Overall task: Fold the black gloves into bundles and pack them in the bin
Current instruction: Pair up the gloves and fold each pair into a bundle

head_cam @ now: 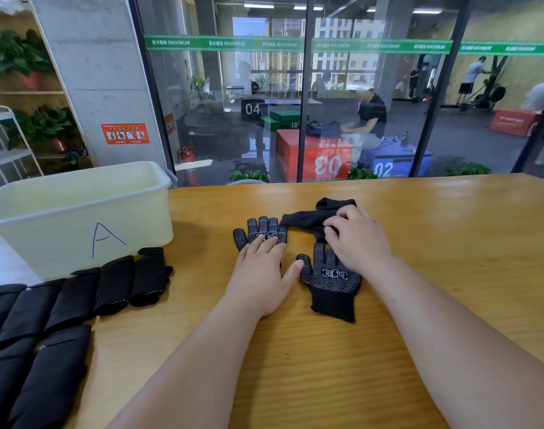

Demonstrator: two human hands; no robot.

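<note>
Black gloves (332, 283) lie at the middle of the wooden table (450, 305), under and between the two hands. To the far left stands a pale plastic bin (78, 212) with a blue letter A drawn on its near wall. Just in front of it, a row of folded black bundles (115, 283) runs side by side toward the near-left corner. Beyond the table's far edge is a glass wall (357, 119) with a green strip, and behind it coloured numbered boxes and people. A concrete pillar (103, 72) and potted plants (16, 54) stand at the far left. The left dotted glove (258, 230) lies flat, palm up, with white grip dots and a white printed mark. The left hand (261, 274) covers its cuff half, with the fingers straight and pressed together on it and the thumb spread out to the right. The right dotted glove (332, 284) lies flat too, cuff toward the near side, with its fingertips hidden under the right hand (357, 239). That hand's fingers are curled, pinching a plain dark glove (304, 219) that lies crumpled across the far side, just beyond both dotted ones.
</note>
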